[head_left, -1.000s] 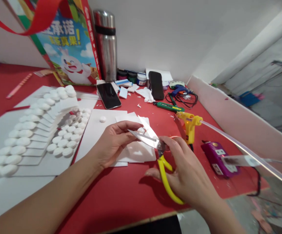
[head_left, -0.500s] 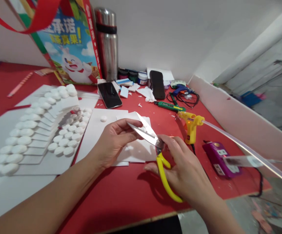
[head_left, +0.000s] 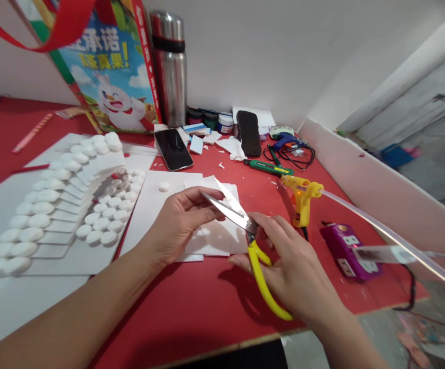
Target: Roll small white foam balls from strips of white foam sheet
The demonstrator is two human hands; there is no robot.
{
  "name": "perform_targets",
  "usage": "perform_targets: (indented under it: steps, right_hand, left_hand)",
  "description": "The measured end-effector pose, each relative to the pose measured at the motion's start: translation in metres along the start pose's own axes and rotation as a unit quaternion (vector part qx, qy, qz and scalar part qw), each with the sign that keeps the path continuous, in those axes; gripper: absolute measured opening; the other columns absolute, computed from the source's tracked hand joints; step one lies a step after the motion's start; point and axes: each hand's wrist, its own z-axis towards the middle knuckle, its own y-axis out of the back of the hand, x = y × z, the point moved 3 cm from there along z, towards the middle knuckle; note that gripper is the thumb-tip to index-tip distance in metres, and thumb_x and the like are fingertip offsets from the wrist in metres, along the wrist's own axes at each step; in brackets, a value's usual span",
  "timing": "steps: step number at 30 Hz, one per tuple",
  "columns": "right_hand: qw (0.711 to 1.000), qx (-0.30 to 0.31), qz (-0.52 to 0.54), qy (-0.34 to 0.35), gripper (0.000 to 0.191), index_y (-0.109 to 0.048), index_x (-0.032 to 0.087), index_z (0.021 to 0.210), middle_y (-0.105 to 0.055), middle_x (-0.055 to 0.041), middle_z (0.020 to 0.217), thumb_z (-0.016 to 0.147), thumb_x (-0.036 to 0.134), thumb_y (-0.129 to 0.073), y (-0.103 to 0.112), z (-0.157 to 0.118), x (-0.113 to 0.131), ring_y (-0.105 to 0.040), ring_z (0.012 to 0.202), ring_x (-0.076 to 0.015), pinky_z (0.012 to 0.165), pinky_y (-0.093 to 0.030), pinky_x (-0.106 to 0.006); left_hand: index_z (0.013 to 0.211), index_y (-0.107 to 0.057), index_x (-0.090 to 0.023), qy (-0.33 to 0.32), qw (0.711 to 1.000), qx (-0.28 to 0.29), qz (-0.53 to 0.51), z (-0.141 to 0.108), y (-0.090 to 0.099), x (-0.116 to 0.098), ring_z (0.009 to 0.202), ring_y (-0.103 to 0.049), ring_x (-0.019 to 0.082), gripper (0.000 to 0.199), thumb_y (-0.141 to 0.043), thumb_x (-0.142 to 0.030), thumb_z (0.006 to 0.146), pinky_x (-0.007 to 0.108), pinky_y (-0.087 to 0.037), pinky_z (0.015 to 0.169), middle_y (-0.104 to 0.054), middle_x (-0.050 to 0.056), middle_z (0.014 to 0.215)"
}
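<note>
My right hand [head_left: 287, 261] is closed on scissors [head_left: 259, 277] with yellow handles. Their blades stand apart and point up and left, over the white boards. Close by the blade tips, my left hand [head_left: 184, 220] is pinched closed. A small white bit shows between the blades by its fingertips, but I cannot make out what the fingers hold. Beneath both hands lie white boards [head_left: 215, 243], and a single white disc [head_left: 163, 187] rests on one of them. To the left, white discs [head_left: 39, 221] line a stepped, curved model [head_left: 66, 225] made of white board.
A yellow glue gun [head_left: 301, 205] with a long clear stick is at the right, beside a purple box [head_left: 349, 253]. Farther back are a green cutter [head_left: 268, 168], two phones [head_left: 173, 148], paint jars [head_left: 225, 123], a steel flask [head_left: 172, 77] and a printed bag [head_left: 118, 77].
The yellow handles have shifted very slightly to the right. Both hands otherwise hold almost the same pose, with the blades still apart.
</note>
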Motion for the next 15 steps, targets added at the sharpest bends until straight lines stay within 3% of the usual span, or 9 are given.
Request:
perform_targets:
  steps: [15]
  right_hand:
    - [1.000, -0.003, 0.027, -0.007, 0.052, -0.063, 0.014, 0.129, -0.066, -0.0083, 0.097, 0.090, 0.049, -0.072, -0.0015, 0.0000, -0.0034, -0.066, 0.079, -0.0203, 0.070, -0.054, -0.031]
  left_hand:
    - [0.090, -0.079, -0.016, -0.011, 1.000, 0.000, 0.002, -0.0007, 0.0004, -0.0011, 0.075, -0.074, 0.012, 0.022, -0.088, -0.011, 0.071, 0.020, -0.058, 0.077, -0.078, 0.002, 0.081]
